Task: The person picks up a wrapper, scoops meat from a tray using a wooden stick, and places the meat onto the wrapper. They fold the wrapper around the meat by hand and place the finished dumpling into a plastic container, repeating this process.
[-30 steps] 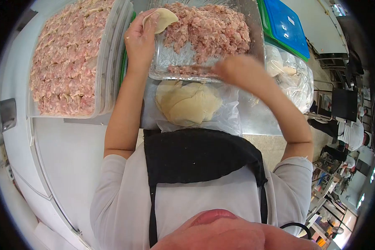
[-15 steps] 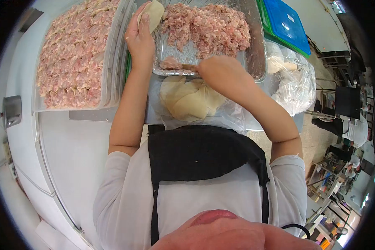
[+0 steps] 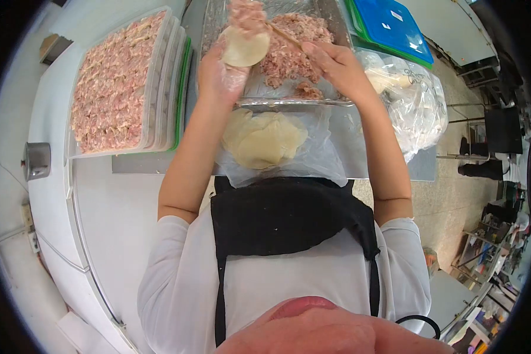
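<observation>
A round dough wrapper (image 3: 246, 49) lies in my left hand (image 3: 219, 74), above the left side of a metal tray (image 3: 342, 29). My right hand (image 3: 335, 65) grips a thin wooden stick (image 3: 285, 35) that slants up and left. A lump of minced meat (image 3: 247, 15) at the stick's far end touches the wrapper's upper part. More mince (image 3: 292, 59) is heaped in the tray under the stick. Nearer to me, a stack of wrappers (image 3: 265, 138) rests on a plastic sheet (image 3: 321, 156).
On the left stand stacked clear containers (image 3: 150, 94), the top one filled with rows of meat-filled pieces (image 3: 118, 82). Blue and green lids (image 3: 395, 29) lie at the upper right, above a plastic bag (image 3: 416, 109). A metal pot (image 3: 37, 160) is at far left.
My right hand has lifted the stick with a lump of mince from the tray's near edge up to the wrapper. My left hand has moved right, over the tray, with the wrapper turned face up.
</observation>
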A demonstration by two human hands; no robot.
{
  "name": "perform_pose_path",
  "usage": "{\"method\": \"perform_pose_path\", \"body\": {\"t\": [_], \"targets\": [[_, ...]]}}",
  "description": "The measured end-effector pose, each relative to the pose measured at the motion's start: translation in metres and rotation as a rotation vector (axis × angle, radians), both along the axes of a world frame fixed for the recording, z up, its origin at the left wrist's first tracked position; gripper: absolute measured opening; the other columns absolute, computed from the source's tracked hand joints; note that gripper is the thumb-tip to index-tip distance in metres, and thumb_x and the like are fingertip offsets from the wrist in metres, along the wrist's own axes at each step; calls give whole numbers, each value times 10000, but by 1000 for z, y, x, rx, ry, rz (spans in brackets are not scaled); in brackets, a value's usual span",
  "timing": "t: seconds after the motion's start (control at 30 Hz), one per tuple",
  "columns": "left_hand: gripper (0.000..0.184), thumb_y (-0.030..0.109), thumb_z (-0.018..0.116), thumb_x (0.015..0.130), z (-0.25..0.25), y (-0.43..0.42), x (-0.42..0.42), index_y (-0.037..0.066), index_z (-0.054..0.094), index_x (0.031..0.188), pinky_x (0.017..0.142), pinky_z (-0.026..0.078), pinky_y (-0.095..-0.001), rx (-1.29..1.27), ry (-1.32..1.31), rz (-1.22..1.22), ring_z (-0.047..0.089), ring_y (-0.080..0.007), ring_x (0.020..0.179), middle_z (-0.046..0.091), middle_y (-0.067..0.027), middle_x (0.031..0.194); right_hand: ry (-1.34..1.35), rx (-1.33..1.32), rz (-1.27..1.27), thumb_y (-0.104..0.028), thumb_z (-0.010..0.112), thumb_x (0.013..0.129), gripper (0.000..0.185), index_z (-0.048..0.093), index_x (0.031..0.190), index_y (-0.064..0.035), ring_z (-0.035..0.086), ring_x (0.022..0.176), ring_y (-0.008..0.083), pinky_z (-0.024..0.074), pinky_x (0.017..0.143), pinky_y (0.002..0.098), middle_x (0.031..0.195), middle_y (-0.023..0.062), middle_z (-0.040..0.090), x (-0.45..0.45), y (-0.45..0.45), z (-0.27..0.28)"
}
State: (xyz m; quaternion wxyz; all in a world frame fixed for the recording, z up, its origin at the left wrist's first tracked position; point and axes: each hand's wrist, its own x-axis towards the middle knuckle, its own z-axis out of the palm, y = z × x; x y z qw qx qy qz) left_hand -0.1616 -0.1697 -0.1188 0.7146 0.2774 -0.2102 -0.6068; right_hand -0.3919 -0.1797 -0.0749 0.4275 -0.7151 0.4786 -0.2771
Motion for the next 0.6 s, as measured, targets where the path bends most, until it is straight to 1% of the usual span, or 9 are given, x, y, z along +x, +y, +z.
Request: {"method": "perform_pose_path", "body": {"t": [0.03,0.07,0.1,0.13,0.2,0.27,0.33,0.53,0.6], "targets": [[409,190,339,1016,-1,-5,-5,-55,432,1331,1091,369,-470,-224,357,-266,491,-320,1247,509,-199,1336,-7,-1,-9,-292,557,941,295,702,1038,-54,649,751,289,500,681,385,826,144,677,2,-4,-14],[445,243,318,1025,-2,-8,-11,-70,423,1323,1107,340,-498,-443,717,-532,482,-334,1254,503,-209,1335,-5,-352,16,-278,555,938,283,690,1060,-62,652,772,305,504,688,400,846,152,674,5,-9,-38],[566,402,313,1015,33,1,-32,-86,425,1279,1119,296,-537,-56,315,-85,489,-361,1224,531,-215,1260,1,-705,40,-264,553,935,275,678,1082,-69,655,794,321,508,695,415,866,160,670,4,-10,-51],[566,402,313,1015,15,-9,-24,-86,425,1279,1119,296,-537,-56,309,-93,489,-361,1224,531,-215,1260,-3,-706,31,-264,553,935,275,678,1082,-69,655,794,321,508,695,415,866,160,670,-2,-7,-45],[671,536,324,980,-34,-40,4,-80,447,1215,1103,279,-594,-594,530,-652,524,-368,1119,552,-198,1122,413,-621,150,-270,564,945,320,646,1167,-53,652,913,362,523,767,428,1074,133,680,-18,0,-22],[744,609,327,948,-27,-27,-5,-84,446,1189,1072,281,-626,-407,440,-488,530,-336,987,534,-167,992,583,-658,129,-252,574,925,310,634,1174,-76,634,897,376,525,765,447,1096,146,655,-23,16,-4],[751,615,339,943,-16,-23,-19,-86,466,1181,1037,298,-642,116,373,-38,525,-322,943,525,-158,946,574,-675,77,-245,564,930,291,622,1163,-80,643,879,358,528,734,443,1046,147,659,-15,34,12],[675,592,456,913,28,-6,-28,-25,527,1178,1051,289,-627,270,261,90,508,-343,1069,546,-187,982,852,-639,180,-153,582,849,353,551,1181,-36,650,872,355,531,718,444,922,165,631,-20,33,44],[649,564,495,903,34,-7,-22,-15,525,1195,1054,294,-616,223,311,56,486,-354,1122,554,-205,1035,724,-710,145,-147,590,836,349,563,1164,-31,652,870,357,533,732,435,905,169,634,-7,37,39]]}}
